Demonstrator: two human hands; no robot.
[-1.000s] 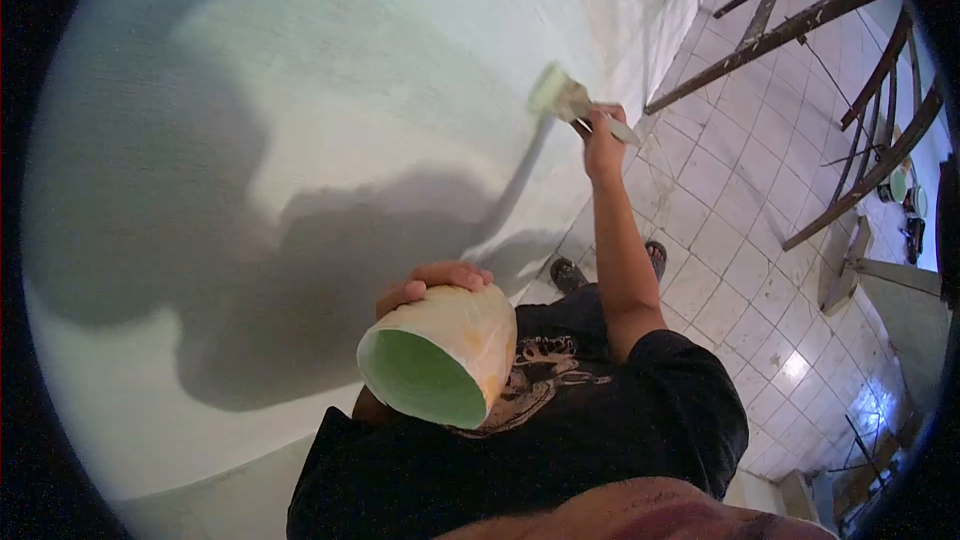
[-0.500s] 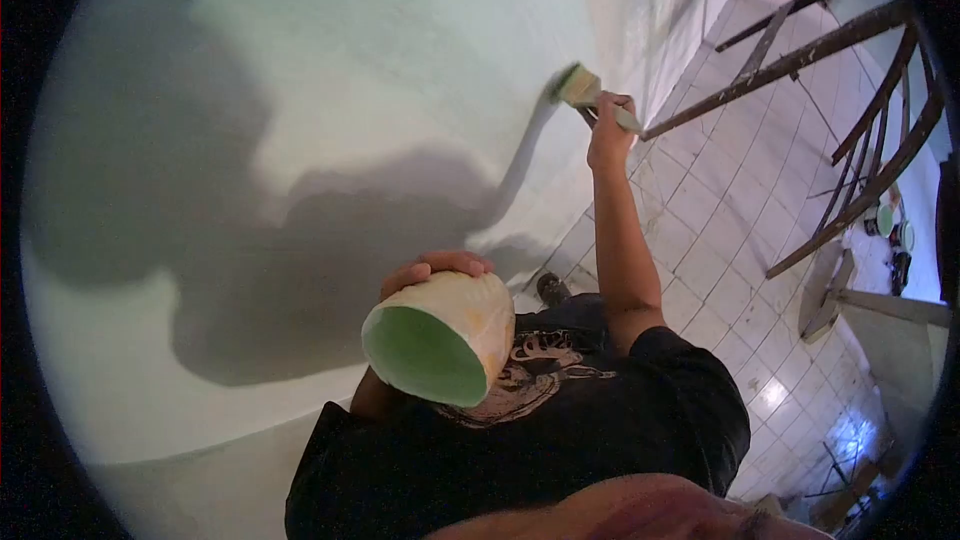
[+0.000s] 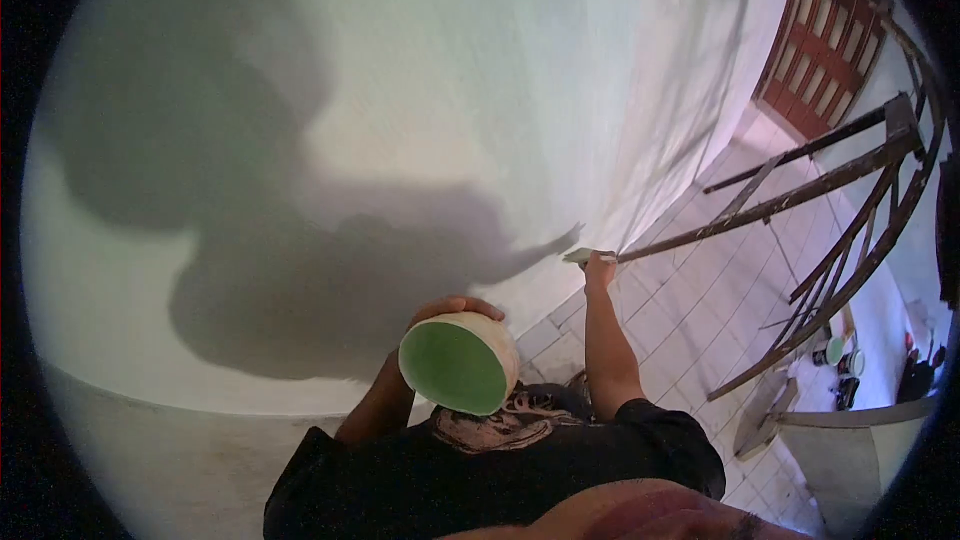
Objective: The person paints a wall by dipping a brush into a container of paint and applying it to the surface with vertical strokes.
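My left hand (image 3: 458, 306) is wrapped round the far side of a pale, paint-smeared bucket (image 3: 455, 368), tilted so that its green inside faces me. It is held in front of my chest. In my right hand (image 3: 600, 270) is a paintbrush (image 3: 577, 256), gripped by the handle, its bristles at the lower part of the wall (image 3: 440, 140). The wall carries pale green and whitish patches, and a large shadow of me and the bucket falls across it.
A dark wooden ladder-like frame (image 3: 790, 198) stands at the right, one leg reaching close to my right hand. Behind it is a red-brown slatted door (image 3: 822, 50). Paint tins (image 3: 850, 364) sit farther right on the white tiled floor (image 3: 690, 290).
My right hand with the paintbrush has moved down along the wall. The bucket in my left hand sits a little lower and farther right, and the view has shifted.
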